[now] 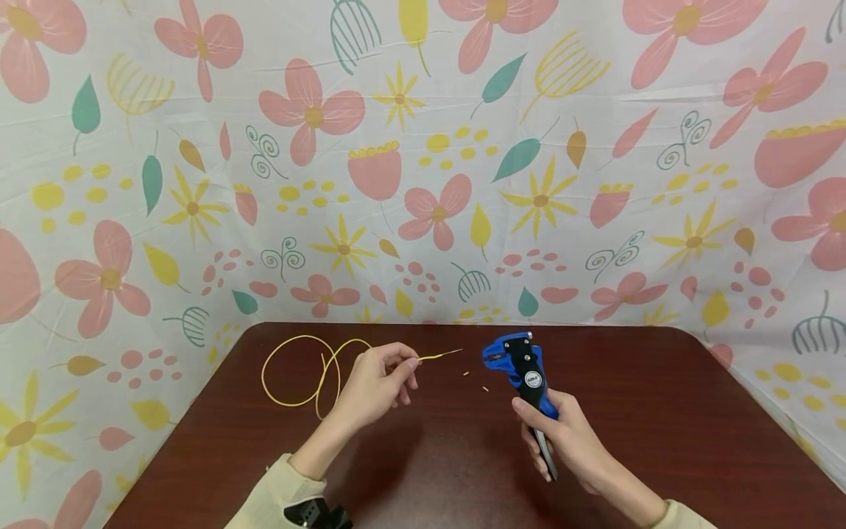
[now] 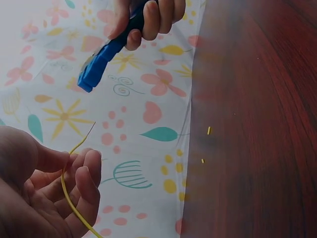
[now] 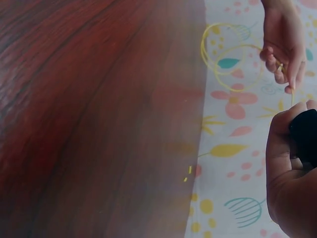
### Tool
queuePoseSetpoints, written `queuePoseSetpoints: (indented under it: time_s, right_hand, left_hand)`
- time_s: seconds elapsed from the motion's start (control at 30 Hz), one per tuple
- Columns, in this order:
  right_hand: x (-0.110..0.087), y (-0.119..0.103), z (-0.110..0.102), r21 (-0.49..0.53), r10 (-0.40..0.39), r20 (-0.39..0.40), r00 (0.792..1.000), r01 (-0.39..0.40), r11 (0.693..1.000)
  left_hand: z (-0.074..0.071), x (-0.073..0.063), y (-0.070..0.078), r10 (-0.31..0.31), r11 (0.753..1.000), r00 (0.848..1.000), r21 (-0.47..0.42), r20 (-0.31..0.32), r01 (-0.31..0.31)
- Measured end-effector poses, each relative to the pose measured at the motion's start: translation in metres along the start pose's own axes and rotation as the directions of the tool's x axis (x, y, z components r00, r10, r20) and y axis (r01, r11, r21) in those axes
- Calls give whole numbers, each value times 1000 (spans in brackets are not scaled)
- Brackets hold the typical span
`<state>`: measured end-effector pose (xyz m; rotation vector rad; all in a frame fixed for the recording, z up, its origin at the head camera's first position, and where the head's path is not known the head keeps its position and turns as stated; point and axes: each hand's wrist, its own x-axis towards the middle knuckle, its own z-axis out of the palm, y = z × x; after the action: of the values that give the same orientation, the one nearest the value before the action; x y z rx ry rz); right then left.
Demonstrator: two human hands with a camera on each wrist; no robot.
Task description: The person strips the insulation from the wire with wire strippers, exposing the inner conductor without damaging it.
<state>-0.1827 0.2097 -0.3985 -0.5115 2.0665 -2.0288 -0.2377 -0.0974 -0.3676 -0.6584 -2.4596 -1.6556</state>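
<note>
Between thumb and fingertips, my left hand (image 1: 381, 380) pinches a yellow wire (image 1: 432, 357) near its end. A thin bare tip shows on that end, pointing right, while the rest of the wire loops behind the hand to the left. My right hand (image 1: 573, 439) grips a blue and black wire stripper (image 1: 526, 371) by its handles, its head up and turned toward the wire. A gap separates the stripper's head from the bare tip. In the left wrist view the stripper (image 2: 94, 74) points down toward the wire (image 2: 66, 186). The right wrist view hides most of the tool.
Two small yellow bits of insulation (image 1: 465, 373) lie on the dark brown table (image 1: 449, 470) between the hands. Behind the table's far edge hangs a white cloth (image 1: 436, 257) printed with flowers and leaves. A black strap device (image 1: 313, 512) sits on the left wrist.
</note>
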Motion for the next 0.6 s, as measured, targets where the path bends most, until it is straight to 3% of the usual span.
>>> queuePoseSetpoints:
  time_s: [0.33,0.6]
  right_hand:
    - [3,9,-13,-12,79,-18,997,-79,997]
    - [6,19,-25,-32,196,-30,980,-197,980]
  left_hand:
    - [2,0,-3,-2,1000,1000,0,4,2]
    - [8,0,-9,-12,1000,999,-3,35,12]
